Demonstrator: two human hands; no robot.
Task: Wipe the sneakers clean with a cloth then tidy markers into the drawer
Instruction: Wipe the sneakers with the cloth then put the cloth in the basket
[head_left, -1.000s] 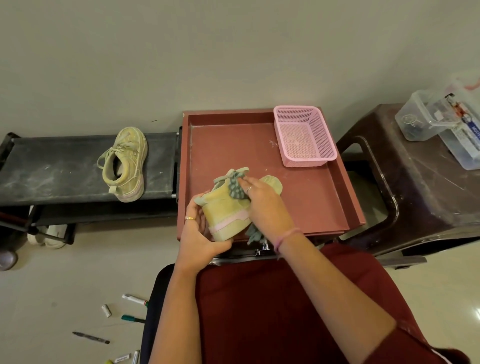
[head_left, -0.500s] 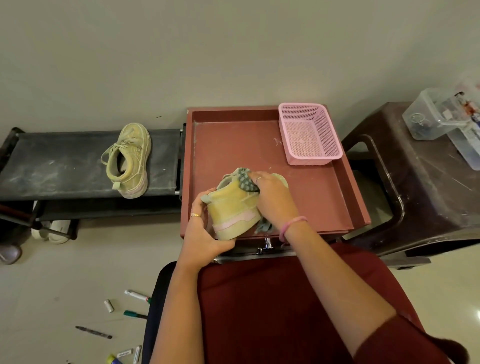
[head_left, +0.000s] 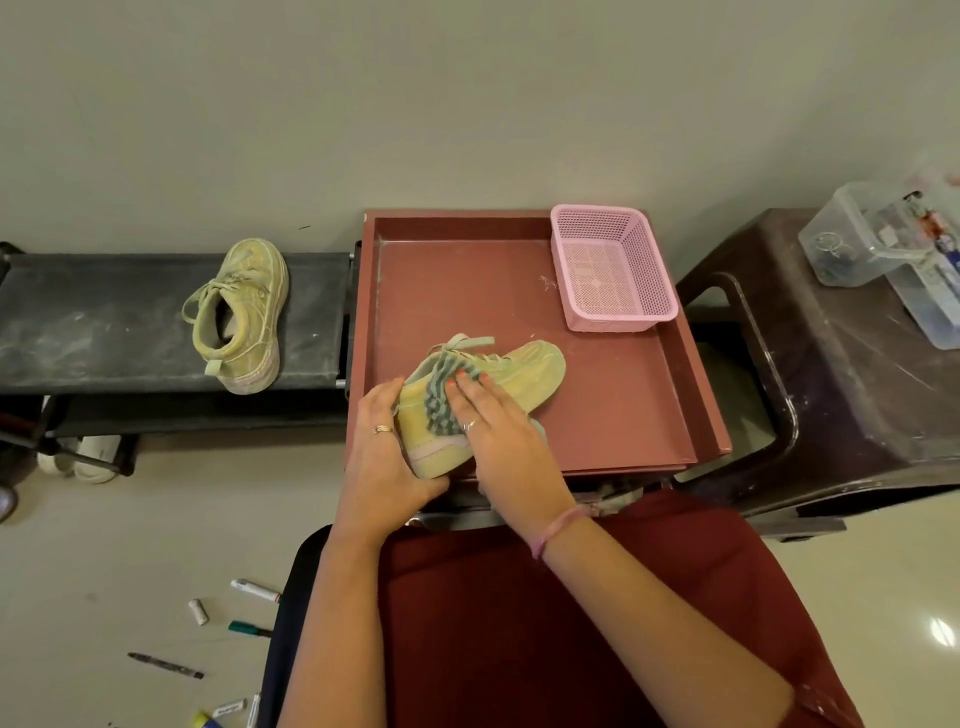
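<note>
A yellow-green sneaker (head_left: 524, 371) lies on its side in the open reddish drawer (head_left: 644, 410), toe pointing right. My left hand (head_left: 387, 457) grips its heel end from below and behind. My right hand (head_left: 496, 431) lies flat with straight fingers on a checked grey-green cloth (head_left: 441, 402), pressing it against the sneaker's side. The second sneaker (head_left: 241, 312) rests on the black bench (head_left: 93, 322) to the left. Several markers (head_left: 254, 590) lie scattered on the floor at lower left.
A pink mesh basket (head_left: 613, 267) sits in the drawer's far right corner. A dark brown stool (head_left: 841, 374) at right carries clear plastic boxes (head_left: 878, 244). White sandals (head_left: 78, 457) sit under the bench. My red-clad lap fills the foreground.
The sneaker has turned and laid over, its toe now showing to the right. My right hand has flattened on the cloth and slid along the shoe's side. The left hand keeps the heel.
</note>
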